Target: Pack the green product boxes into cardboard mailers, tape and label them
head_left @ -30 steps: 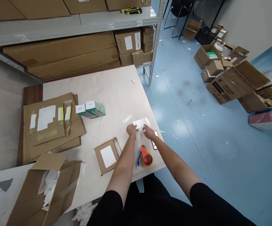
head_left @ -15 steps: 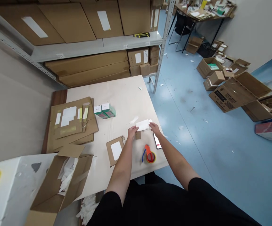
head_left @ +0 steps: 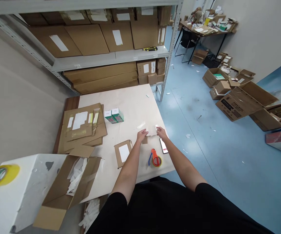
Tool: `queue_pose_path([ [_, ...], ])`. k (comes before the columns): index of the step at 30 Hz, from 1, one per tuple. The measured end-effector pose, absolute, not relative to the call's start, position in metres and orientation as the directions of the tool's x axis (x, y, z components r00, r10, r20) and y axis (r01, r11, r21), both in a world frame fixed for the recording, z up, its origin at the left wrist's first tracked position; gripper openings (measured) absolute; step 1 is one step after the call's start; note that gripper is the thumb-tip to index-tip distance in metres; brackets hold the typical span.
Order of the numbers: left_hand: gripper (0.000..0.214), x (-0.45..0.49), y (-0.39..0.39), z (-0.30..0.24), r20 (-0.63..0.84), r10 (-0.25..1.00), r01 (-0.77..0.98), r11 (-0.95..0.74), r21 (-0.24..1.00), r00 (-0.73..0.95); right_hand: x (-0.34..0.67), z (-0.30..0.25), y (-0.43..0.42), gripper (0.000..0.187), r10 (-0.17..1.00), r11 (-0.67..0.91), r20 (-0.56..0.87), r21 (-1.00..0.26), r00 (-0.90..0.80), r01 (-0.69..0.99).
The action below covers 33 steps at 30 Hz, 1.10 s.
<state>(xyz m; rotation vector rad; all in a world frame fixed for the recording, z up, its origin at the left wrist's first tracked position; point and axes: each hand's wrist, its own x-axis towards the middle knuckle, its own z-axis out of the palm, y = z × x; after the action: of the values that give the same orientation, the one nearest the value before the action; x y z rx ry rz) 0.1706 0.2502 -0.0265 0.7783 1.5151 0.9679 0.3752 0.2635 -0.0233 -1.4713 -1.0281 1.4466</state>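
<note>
My left hand (head_left: 141,135) and my right hand (head_left: 161,133) are above the right side of the white table, fingertips pinched on opposite ends of a thin pale slip (head_left: 151,131). It blends with the tabletop, and I cannot tell whether it is paper or film. Just below the slip lies a small brown cardboard piece (head_left: 145,140). A phone (head_left: 164,146) with a lit screen rests by my right wrist. Closer to me sits an orange tape dispenser (head_left: 155,156) with a yellow roll. Left of my left forearm is a flat cardboard mailer (head_left: 123,153) bearing a white label.
Two green-and-white boxes (head_left: 114,116) stand behind a stack of flattened cardboard (head_left: 82,126). An open carton (head_left: 64,195) of white packing is at the near left. Metal shelving (head_left: 121,56) with cartons borders the table's far side. Open boxes (head_left: 240,100) lie on the blue floor.
The view has tilted up, showing more shelving. The bright white slip between my hands now looks paler and faces differently. Both hands stay in nearly the same place over the table.
</note>
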Motion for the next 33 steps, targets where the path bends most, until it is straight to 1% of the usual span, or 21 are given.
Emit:
queue_pose_path([
  [3,0.071,0.188,0.249,-0.01,-0.277,0.935,0.184,0.318,0.93,-0.22,0.368,-0.017,0.261,0.056,0.942,-0.336,-0.336,-0.942,0.011,0.019],
  [4,0.068,0.193,0.248,-0.005,-0.222,0.948,0.218,0.273,0.937,-0.229,0.365,-0.015,0.26,0.054,0.945,-0.327,-0.327,-0.945,0.014,0.021],
  [6,0.06,0.201,0.247,0.004,-0.165,0.96,0.22,0.215,0.952,-0.225,0.362,-0.011,0.259,0.05,0.951,-0.307,-0.306,-0.951,0.037,0.025],
  [9,0.05,0.206,0.245,0.011,-0.201,0.972,0.149,0.218,0.965,-0.119,0.358,-0.008,0.258,0.046,0.963,-0.264,-0.26,-0.963,0.071,0.046],
  [12,0.049,0.204,0.244,0.012,-0.265,0.963,0.102,0.259,0.96,0.049,0.357,-0.007,0.259,0.044,0.97,-0.243,-0.241,-0.968,0.044,0.066],
  [14,0.046,0.201,0.243,0.012,-0.269,0.96,0.104,0.26,0.96,0.084,0.357,-0.008,0.261,0.043,0.972,-0.237,-0.237,-0.969,0.014,0.064],
  [15,0.043,0.198,0.243,0.013,-0.264,0.963,0.118,0.256,0.96,0.061,0.358,-0.009,0.262,0.042,0.974,-0.228,-0.228,-0.971,0.008,0.065],
  [17,0.033,0.19,0.245,0.014,-0.248,0.967,0.166,0.253,0.953,-0.052,0.363,-0.012,0.265,0.041,0.978,-0.208,-0.206,-0.974,0.024,0.09],
  [20,0.025,0.167,0.248,0.019,-0.193,0.953,0.269,0.254,0.929,-0.234,0.378,-0.018,0.27,0.035,0.97,-0.233,-0.211,-0.95,0.122,0.208],
  [22,0.029,0.149,0.25,0.022,-0.17,0.95,0.326,0.253,0.911,-0.261,0.389,-0.021,0.271,0.031,0.954,-0.262,-0.193,-0.911,0.23,0.319],
  [24,0.032,0.133,0.252,0.027,-0.164,0.961,0.341,0.235,0.91,-0.225,0.396,-0.023,0.271,0.041,0.947,-0.239,-0.109,-0.869,0.303,0.433],
  [25,0.031,0.128,0.252,0.029,-0.164,0.968,0.33,0.221,0.918,-0.191,0.397,-0.022,0.27,0.047,0.953,-0.198,-0.05,-0.849,0.299,0.49],
  [26,0.031,0.123,0.253,0.032,-0.167,0.974,0.311,0.208,0.927,-0.154,0.396,-0.021,0.268,0.051,0.965,-0.142,0.007,-0.828,0.263,0.542],
  [28,0.034,0.117,0.254,0.04,-0.173,0.982,0.265,0.188,0.946,-0.079,0.389,-0.017,0.266,0.053,0.99,-0.012,0.077,-0.798,0.121,0.603],
  [30,0.039,0.114,0.254,0.049,-0.182,0.983,0.234,0.18,0.955,-0.017,0.378,-0.01,0.266,0.055,0.997,0.082,0.065,-0.81,-0.05,0.581],
  [33,0.042,0.107,0.253,0.063,-0.194,0.979,0.209,0.176,0.962,0.068,0.363,0.003,0.269,0.063,0.973,0.112,-0.001,-0.873,-0.231,0.475],
])
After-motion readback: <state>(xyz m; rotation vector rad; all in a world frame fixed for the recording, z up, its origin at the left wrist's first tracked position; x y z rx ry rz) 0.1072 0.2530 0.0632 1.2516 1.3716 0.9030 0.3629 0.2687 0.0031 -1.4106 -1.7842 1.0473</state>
